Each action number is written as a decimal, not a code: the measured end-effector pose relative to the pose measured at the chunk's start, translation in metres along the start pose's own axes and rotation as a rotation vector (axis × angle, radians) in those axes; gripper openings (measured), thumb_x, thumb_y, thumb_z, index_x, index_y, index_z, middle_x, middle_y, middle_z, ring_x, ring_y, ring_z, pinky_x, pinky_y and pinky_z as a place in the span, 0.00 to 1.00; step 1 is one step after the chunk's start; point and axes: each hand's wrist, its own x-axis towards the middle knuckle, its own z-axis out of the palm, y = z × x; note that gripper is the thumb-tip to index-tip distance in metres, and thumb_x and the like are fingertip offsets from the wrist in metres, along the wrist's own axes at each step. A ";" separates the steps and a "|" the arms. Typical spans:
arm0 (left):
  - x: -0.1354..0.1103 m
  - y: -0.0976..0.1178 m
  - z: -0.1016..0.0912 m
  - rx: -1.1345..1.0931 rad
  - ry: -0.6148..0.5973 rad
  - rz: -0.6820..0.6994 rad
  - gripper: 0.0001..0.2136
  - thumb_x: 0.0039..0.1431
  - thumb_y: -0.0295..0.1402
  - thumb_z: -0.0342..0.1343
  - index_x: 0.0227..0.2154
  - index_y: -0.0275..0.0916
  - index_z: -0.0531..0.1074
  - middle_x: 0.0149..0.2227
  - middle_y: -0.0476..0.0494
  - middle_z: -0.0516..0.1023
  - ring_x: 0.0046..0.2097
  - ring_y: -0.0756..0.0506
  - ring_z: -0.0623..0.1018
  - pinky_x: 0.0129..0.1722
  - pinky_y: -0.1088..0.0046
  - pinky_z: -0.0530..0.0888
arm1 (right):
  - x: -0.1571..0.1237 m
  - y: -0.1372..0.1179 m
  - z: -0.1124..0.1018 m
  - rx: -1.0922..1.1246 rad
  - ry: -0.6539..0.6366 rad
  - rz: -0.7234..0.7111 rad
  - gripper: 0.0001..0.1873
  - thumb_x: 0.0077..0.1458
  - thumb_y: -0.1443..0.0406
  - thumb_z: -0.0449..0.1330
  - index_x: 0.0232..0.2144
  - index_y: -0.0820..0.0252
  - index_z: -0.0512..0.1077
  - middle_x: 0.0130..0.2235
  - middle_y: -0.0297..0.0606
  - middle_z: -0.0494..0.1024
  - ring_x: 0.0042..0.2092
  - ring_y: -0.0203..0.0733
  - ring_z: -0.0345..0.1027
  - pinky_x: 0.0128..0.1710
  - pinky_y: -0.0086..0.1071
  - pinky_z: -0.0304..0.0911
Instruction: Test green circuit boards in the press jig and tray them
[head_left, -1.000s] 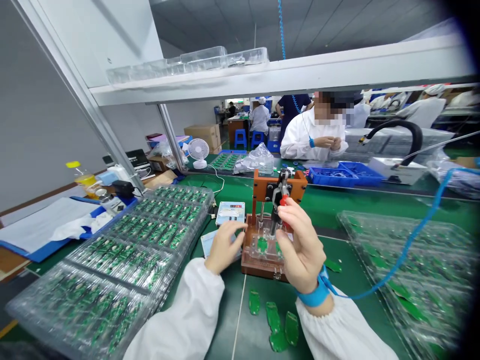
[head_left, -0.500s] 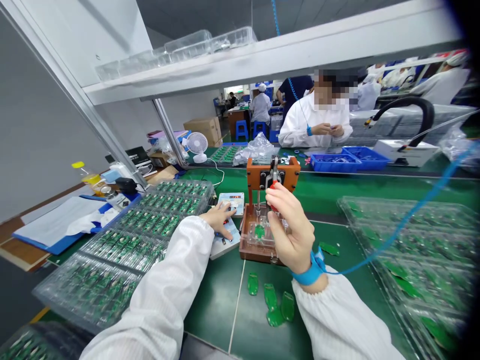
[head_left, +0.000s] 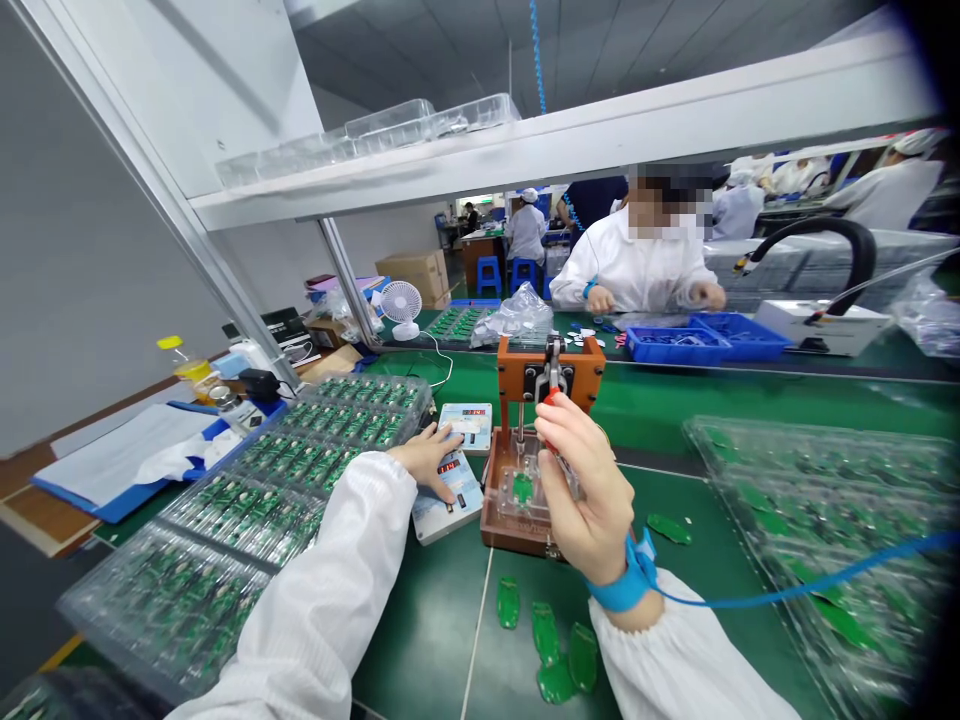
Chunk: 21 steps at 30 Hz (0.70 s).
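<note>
My right hand (head_left: 585,490) is closed around the red-tipped lever (head_left: 550,397) of a brown test fixture (head_left: 525,500). A small green circuit board (head_left: 523,487) lies in the fixture's clear bed. My left hand (head_left: 429,455) rests with its fingers stretched out on a white meter box (head_left: 450,495) showing red digits, just left of the fixture. A second white meter (head_left: 466,425) stands behind it. A blue wrist strap (head_left: 626,580) with a coiled blue cord (head_left: 825,580) is on my right wrist.
Clear trays of green boards (head_left: 285,480) fill the left, more trays (head_left: 832,500) the right. Several loose green boards (head_left: 551,640) lie on the green mat in front. Across the bench a person in a white coat (head_left: 637,270) works beside blue bins (head_left: 697,340). A small fan (head_left: 403,305) stands behind.
My left hand moved from the fixture's left side onto the meter box. My right hand stays on the lever. The person across lowered both hands to the bench.
</note>
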 end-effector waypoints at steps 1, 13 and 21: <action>0.000 0.000 0.000 -0.008 -0.006 -0.005 0.65 0.34 0.58 0.71 0.74 0.42 0.45 0.75 0.34 0.34 0.74 0.23 0.35 0.70 0.42 0.46 | 0.000 0.000 0.000 0.001 -0.002 -0.001 0.34 0.59 0.79 0.56 0.63 0.47 0.68 0.58 0.39 0.77 0.65 0.51 0.66 0.63 0.54 0.69; 0.002 -0.004 0.000 -0.016 -0.022 0.016 0.67 0.30 0.59 0.72 0.73 0.44 0.46 0.75 0.34 0.35 0.73 0.21 0.36 0.68 0.38 0.49 | 0.000 0.000 -0.001 -0.023 -0.003 -0.004 0.34 0.61 0.78 0.55 0.64 0.45 0.66 0.59 0.38 0.76 0.65 0.53 0.66 0.61 0.56 0.71; 0.002 0.006 -0.004 0.049 -0.061 -0.026 0.67 0.31 0.57 0.72 0.74 0.42 0.44 0.75 0.34 0.31 0.73 0.22 0.32 0.69 0.39 0.46 | -0.001 0.002 -0.001 -0.003 -0.007 0.031 0.31 0.62 0.78 0.53 0.61 0.44 0.69 0.58 0.36 0.77 0.65 0.51 0.67 0.63 0.57 0.68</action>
